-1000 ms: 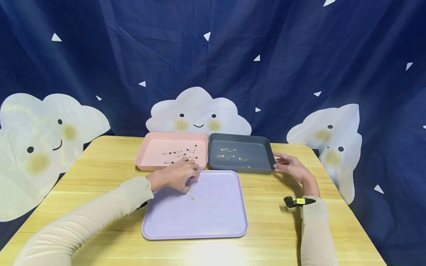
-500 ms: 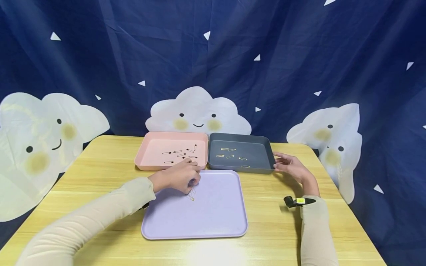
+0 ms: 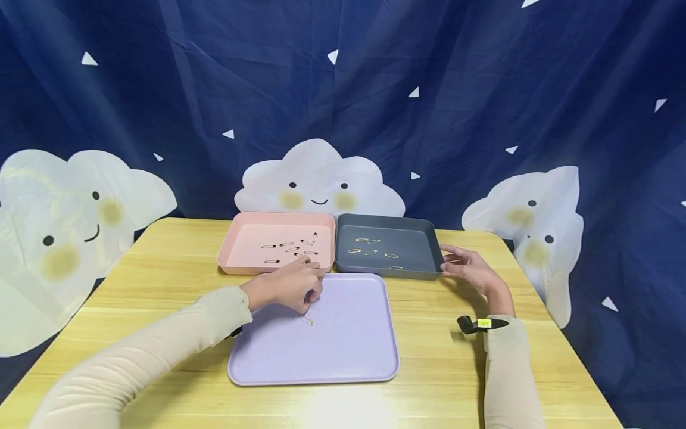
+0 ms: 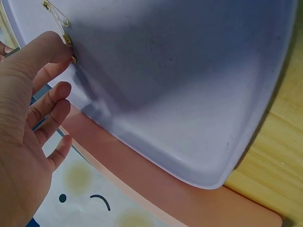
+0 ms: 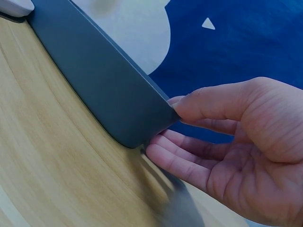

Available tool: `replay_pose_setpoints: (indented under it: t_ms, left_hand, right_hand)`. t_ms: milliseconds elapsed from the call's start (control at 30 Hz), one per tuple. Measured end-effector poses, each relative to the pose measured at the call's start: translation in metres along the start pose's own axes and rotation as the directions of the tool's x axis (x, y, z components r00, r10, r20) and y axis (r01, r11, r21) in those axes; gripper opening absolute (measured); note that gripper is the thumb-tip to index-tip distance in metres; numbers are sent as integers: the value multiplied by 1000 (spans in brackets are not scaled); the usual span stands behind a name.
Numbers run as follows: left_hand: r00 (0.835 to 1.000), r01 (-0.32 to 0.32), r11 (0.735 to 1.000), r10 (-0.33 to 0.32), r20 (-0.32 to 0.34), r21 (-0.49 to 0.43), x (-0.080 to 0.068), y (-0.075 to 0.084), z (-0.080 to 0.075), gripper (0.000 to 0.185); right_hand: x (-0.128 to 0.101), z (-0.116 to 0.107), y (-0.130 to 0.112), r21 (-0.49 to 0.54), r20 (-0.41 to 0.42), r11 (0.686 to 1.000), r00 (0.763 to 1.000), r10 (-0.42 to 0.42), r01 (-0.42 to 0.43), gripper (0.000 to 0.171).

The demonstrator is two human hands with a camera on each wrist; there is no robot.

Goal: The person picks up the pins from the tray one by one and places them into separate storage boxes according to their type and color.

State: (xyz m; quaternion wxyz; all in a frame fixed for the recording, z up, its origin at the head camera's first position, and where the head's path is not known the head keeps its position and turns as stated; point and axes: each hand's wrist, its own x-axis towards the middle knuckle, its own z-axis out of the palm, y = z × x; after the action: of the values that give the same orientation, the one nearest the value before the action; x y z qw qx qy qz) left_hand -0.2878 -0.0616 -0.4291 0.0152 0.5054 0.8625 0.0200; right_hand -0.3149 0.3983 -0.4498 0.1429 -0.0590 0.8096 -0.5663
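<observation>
Over the lilac tray, my left hand pinches a gold safety pin between thumb and forefinger, its other fingers loosely bent. Another gold safety pin lies right beside it on the tray, partly overlapping in view. My right hand grips the near right corner of the dark grey tray, thumb at the rim and fingers against the side. Several gold safety pins lie in that tray. In the pink tray lie several black safety pins, some close behind my left knuckles.
All three trays rest on a wooden table; the pink and grey ones stand side by side behind the lilac one. A dark blue curtain with white clouds hangs at the table's back edge.
My left hand has shifted slightly to the right, its fingertips now at the gold pins, which show less beneath it. The right hand keeps its place at the grey tray.
</observation>
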Motion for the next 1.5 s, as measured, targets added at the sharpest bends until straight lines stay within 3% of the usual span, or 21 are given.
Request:
replay_pose_setpoints:
  t_ms: [1500]
  left_hand:
    - [1000,14,999,-14,-1,31,7,5,4,22]
  right_hand:
    - [2,-3,3,6,-7,1000,1000,1,-1,70]
